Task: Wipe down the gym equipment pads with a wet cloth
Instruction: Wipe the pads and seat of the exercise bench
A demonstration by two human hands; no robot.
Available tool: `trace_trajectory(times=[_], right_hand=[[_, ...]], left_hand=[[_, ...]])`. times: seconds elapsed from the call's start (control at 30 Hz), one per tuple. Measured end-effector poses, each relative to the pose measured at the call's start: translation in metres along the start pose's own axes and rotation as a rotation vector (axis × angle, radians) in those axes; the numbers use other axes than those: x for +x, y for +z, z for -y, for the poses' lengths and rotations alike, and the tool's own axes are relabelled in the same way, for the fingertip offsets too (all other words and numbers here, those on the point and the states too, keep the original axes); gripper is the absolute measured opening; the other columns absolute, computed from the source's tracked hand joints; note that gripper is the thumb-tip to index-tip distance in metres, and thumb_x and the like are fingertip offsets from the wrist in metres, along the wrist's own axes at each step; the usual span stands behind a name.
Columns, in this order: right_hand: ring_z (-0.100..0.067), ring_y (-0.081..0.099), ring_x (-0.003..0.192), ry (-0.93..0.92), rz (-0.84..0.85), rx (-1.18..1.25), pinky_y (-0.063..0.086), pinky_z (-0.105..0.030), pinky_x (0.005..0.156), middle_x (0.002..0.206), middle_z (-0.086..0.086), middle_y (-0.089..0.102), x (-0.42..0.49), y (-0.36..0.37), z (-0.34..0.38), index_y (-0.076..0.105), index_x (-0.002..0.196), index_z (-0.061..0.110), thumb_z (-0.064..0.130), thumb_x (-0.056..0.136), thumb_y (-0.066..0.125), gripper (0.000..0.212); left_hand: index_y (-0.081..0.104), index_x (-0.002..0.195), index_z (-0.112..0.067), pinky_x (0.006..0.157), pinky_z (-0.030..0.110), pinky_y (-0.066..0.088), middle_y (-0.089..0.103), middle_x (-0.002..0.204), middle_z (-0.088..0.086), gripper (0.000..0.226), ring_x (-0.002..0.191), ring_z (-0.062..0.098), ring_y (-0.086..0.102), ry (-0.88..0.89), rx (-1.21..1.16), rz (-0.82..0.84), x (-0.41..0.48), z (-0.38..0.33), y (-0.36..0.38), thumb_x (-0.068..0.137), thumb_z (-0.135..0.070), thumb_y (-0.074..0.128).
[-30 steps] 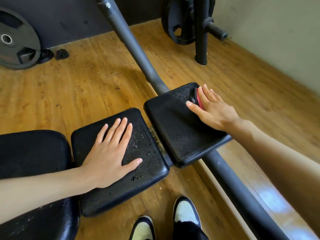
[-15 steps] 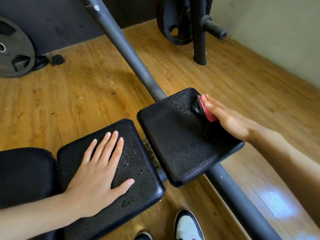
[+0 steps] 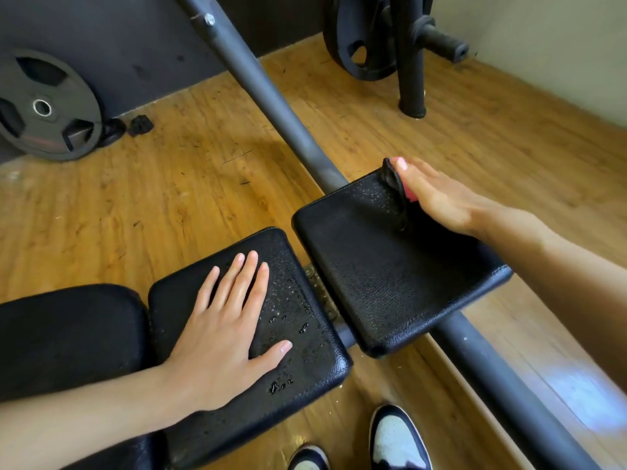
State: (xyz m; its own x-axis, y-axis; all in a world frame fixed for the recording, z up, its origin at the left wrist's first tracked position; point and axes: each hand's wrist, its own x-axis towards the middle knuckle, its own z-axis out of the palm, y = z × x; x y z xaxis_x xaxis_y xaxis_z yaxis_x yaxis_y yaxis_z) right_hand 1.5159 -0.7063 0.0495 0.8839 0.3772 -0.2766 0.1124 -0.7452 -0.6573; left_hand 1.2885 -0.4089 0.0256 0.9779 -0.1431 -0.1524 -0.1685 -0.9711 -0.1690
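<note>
Wood floor (image 3: pixel 176 205), weight plate (image 3: pixel 44 106) against dark wall (image 3: pixel 118 45). Our left hand (image 3: pixel 224 330) lay flat, fingers straight, on the wet near pad (image 3: pixel 305 354); our right hand (image 3: pixel 437 195), fingers straight, pressed the cloth (image 3: pixel 395 181) onto the far pad (image 3: pixel 390 283), at its far corner.

black-and-pink cloth (image 3: pixel 397 184) at droplet-speckled right pad's (image 3: pixel 390 273) far edge, left pad (image 3: pixel 298 334) wet
</note>
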Motion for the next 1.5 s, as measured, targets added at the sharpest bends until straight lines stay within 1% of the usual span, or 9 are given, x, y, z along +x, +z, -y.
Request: trace_trajectory(times=[0.07,0.17,0.27,0.47,0.6,0.77,1.0,1.27,1.5], right_hand=[[-0.016,-0.004,0.158,-0.042,0.053,-0.098,-0.009,-0.028,0.12,0.17,0.016,-0.003,-0.017,0.002,-0.011,0.009,0.161,0.047,0.085,0.081,0.003,0.088],[-0.009,-0.007,0.157,-0.097,0.06,-0.189,-0.009,-0.031,0.126,0.169,0.019,-0.009,-0.029,0.004,-0.026,0.004,0.16,0.05,0.098,0.073,-0.007,0.1],[-0.005,-0.003,0.156,-0.04,0.025,-0.148,-0.004,-0.026,0.124,0.17,0.015,-0.004,-0.015,0.002,-0.014,0.006,0.162,0.041,0.081,0.09,0.002,0.083],[-0.025,0.014,0.157,0.059,-0.016,-0.138,0.011,-0.044,0.125,0.171,0.001,0.017,0.042,0.001,0.037,0.026,0.161,0.033,0.075,0.098,0.006,0.078],[-0.023,0.023,0.152,-0.075,-0.061,-0.327,0.025,-0.049,0.117,0.164,0.001,0.03,0.038,0.011,0.026,0.038,0.154,0.032,0.072,0.1,0.008,0.074],[0.0,-0.013,0.154,-0.235,0.009,-0.408,-0.004,-0.029,0.126,0.169,0.021,-0.005,-0.005,0.011,-0.014,0.005,0.163,0.037,0.089,0.08,-0.004,0.099],[-0.008,-0.01,0.156,-0.175,0.006,-0.403,-0.007,-0.026,0.126,0.171,0.006,-0.008,0.002,0.01,-0.017,0.004,0.165,0.023,0.078,0.085,0.0,0.097],[-0.027,0.029,0.148,-0.118,-0.074,-0.39,0.027,-0.047,0.117,0.154,-0.008,0.045,0.052,0.016,0.032,0.054,0.14,0.018,0.067,0.102,0.012,0.075],[-0.008,-0.015,0.155,-0.242,-0.043,-0.441,-0.01,-0.023,0.124,0.171,0.007,-0.008,-0.009,0.015,-0.017,0.004,0.165,0.022,0.065,0.097,0.003,0.081]], left_hand=[[0.015,0.164,-0.006,0.124,0.056,0.022,0.008,0.172,0.012,0.098,0.16,0.027,0.003,-0.003,-0.004,0.008,0.0,0.0,-0.001,0.096,-0.076,0.011],[0.017,0.163,-0.006,0.124,0.056,0.024,0.01,0.172,0.012,0.098,0.16,0.027,0.006,-0.008,-0.021,0.0,-0.001,-0.001,-0.002,0.096,-0.077,0.013],[0.019,0.163,-0.006,0.124,0.057,0.025,0.012,0.172,0.012,0.099,0.16,0.028,0.008,-0.006,-0.031,-0.008,-0.001,-0.002,-0.003,0.096,-0.077,0.014],[0.019,0.163,-0.007,0.125,0.054,0.023,0.012,0.172,0.011,0.1,0.16,0.026,0.007,-0.01,-0.044,-0.019,-0.001,-0.003,-0.004,0.094,-0.079,0.014],[0.017,0.164,-0.007,0.126,0.054,0.022,0.01,0.172,0.011,0.1,0.16,0.025,0.005,-0.009,-0.039,-0.013,-0.002,-0.001,-0.002,0.094,-0.079,0.013],[0.02,0.163,-0.007,0.125,0.054,0.022,0.014,0.172,0.012,0.1,0.16,0.026,0.009,-0.005,-0.047,-0.021,-0.002,0.0,-0.002,0.094,-0.079,0.014],[0.024,0.162,-0.006,0.124,0.055,0.024,0.018,0.17,0.013,0.099,0.158,0.028,0.015,-0.007,-0.053,-0.03,-0.001,-0.002,-0.002,0.094,-0.078,0.02],[0.021,0.163,-0.007,0.125,0.054,0.022,0.015,0.171,0.012,0.102,0.159,0.027,0.013,-0.014,-0.057,-0.021,-0.002,-0.001,-0.003,0.093,-0.08,0.015],[0.022,0.163,-0.006,0.125,0.054,0.023,0.017,0.171,0.012,0.1,0.159,0.028,0.014,-0.002,-0.043,-0.021,-0.002,0.0,-0.002,0.095,-0.079,0.015]])
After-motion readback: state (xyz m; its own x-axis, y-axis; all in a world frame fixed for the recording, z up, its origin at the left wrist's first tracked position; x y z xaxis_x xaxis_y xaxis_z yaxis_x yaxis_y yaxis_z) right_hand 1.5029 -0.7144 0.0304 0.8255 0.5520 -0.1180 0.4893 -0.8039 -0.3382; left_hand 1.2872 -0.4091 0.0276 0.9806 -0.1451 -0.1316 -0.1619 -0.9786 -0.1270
